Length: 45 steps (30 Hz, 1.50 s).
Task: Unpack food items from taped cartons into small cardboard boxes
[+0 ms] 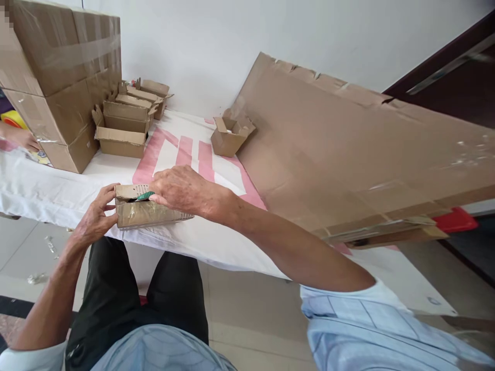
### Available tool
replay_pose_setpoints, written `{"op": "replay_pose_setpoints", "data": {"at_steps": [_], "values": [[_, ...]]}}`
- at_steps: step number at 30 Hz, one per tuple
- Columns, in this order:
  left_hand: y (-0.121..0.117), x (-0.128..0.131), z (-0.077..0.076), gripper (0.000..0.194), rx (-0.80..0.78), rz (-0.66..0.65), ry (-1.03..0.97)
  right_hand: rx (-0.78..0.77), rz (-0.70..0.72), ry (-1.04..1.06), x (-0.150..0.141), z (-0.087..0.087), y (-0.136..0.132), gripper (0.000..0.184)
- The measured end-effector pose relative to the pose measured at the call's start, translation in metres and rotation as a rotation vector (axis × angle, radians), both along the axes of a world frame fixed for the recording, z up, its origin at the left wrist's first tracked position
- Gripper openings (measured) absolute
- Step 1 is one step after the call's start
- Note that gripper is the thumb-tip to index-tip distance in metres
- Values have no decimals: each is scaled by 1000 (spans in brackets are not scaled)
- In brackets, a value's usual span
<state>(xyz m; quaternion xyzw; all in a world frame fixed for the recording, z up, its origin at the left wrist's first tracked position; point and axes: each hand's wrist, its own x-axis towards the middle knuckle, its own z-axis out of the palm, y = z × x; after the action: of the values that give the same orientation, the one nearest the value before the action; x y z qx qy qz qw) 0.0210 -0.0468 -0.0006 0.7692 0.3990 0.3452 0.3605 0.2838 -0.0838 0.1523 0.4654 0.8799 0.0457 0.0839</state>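
A small taped cardboard box [141, 214] lies near the front edge of the cloth-covered table. My left hand [98, 214] grips its left end, thumb and fingers pressed against the side. My right hand [181, 190] is closed round a green utility knife [145, 196], whose tip meets the seam between the top flaps. The blade itself is hard to make out. My right hand and forearm cover the box's right part.
Open small boxes [121, 141] stand in a row beside stacked taped cartons [65, 77] at left. Another small open box [228, 136] sits near a large leaning cardboard sheet [348, 144]. Another person's hand [23, 138] shows at far left. A red object [456, 220] lies at right.
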Motion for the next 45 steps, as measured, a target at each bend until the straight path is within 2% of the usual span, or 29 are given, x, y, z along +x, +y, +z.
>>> {"op": "replay_pose_setpoints", "data": {"at_steps": [5,11,16,23,25,28,30,33,37,39,42,45], "values": [[2,-1,4,58,0,-14,16,9,-9,-57,26,-5,2,33],[5,6,12,64,-29,-48,62,11,13,-3,64,-21,-2,35],[11,11,15,61,-47,-49,94,42,-35,108,94,-37,-4,28],[13,12,15,60,-17,-30,107,112,-133,106,152,-60,-15,36],[13,12,15,60,-14,-22,105,113,-152,180,167,-63,-20,35],[16,10,15,63,-9,0,107,107,-212,422,194,-73,-30,33],[18,9,14,66,-3,10,108,128,-293,642,213,-92,-34,32],[23,10,13,69,-2,8,103,224,-473,876,227,-143,-37,38],[28,12,12,72,-18,-2,105,209,-710,853,213,-223,-41,39],[31,11,12,76,-23,-7,117,203,-777,776,201,-252,-45,40],[36,7,11,87,-25,-22,129,227,-789,703,189,-271,-49,40],[42,4,9,102,-48,-50,134,259,-739,836,180,-268,-42,40]]}}
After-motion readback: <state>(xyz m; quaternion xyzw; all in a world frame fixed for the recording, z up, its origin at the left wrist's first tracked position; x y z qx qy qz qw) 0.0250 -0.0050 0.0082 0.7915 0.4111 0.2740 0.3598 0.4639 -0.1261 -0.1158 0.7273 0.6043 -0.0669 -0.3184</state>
